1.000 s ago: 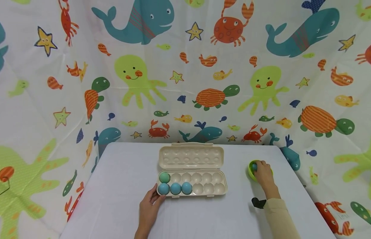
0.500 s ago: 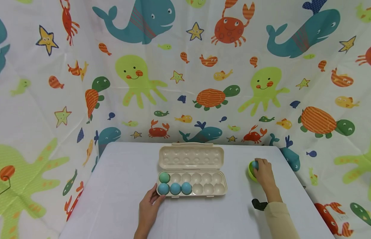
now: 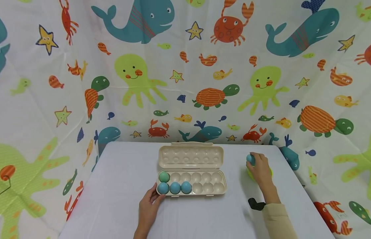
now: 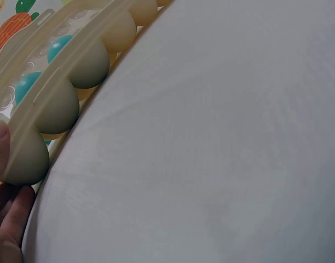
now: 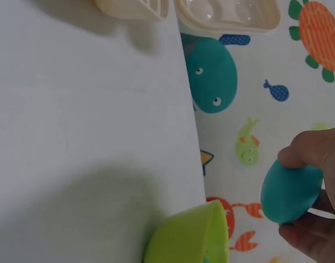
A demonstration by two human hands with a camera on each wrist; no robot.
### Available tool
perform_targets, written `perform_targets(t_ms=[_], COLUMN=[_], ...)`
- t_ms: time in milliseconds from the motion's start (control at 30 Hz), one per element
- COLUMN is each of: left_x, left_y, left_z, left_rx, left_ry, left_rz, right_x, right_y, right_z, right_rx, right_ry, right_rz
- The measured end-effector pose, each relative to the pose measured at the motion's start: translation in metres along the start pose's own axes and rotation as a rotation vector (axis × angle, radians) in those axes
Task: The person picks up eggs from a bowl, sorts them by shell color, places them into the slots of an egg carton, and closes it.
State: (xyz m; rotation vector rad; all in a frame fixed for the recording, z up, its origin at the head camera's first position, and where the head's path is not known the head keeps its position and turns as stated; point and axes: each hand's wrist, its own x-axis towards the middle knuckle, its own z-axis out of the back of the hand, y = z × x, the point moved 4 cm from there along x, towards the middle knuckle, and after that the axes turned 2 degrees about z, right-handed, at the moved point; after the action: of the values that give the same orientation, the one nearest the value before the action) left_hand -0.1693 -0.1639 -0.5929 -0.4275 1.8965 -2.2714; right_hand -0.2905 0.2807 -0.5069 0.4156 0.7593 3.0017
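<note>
My right hand (image 3: 261, 168) pinches a blue toy egg (image 5: 290, 190) between thumb and fingertips, above and slightly beyond the lime-green bowl (image 5: 184, 235). The hand covers most of that bowl in the head view. Left of it lies a cream egg carton (image 3: 213, 194) with its lid folded back. One green egg (image 3: 164, 177) sits in the back row's left end; three blue eggs (image 3: 174, 188) fill the front row's left cups. My left hand (image 3: 149, 203) grips the carton's front left corner, thumb (image 4: 0, 148) on its side and fingers lower down by the cups.
The white-covered table (image 3: 203, 219) ends at a back edge against a curtain (image 3: 176, 96) printed with sea animals. Behind the egg cups lies the open carton lid (image 3: 191, 157). A small black piece (image 3: 256, 204) shows beside the right wrist.
My right hand has lifted the blue egg up out of the green bowl and shifted slightly left. My left hand and the carton stay in place.
</note>
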Motion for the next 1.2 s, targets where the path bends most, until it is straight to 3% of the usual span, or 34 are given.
perform_targets(t_ms=[700,900,1200], left_x=[-0.001,0.000,0.002], left_y=[-0.004,-0.003,0.012], left_z=[0.000,0.000,-0.004], left_rx=[0.011,0.010,0.041], left_ry=[0.003,-0.001,-0.026], left_rz=[0.010,-0.007,0.029], right_x=[-0.028,-0.036,-0.053], right_y=[0.059,0.075,0.101], right_z=[-0.027,-0.038,-0.054], right_rx=[0.084,0.119,0.239], right_ry=[-0.072,-0.099,-0.074], right_rz=[0.102,0.180,0.278])
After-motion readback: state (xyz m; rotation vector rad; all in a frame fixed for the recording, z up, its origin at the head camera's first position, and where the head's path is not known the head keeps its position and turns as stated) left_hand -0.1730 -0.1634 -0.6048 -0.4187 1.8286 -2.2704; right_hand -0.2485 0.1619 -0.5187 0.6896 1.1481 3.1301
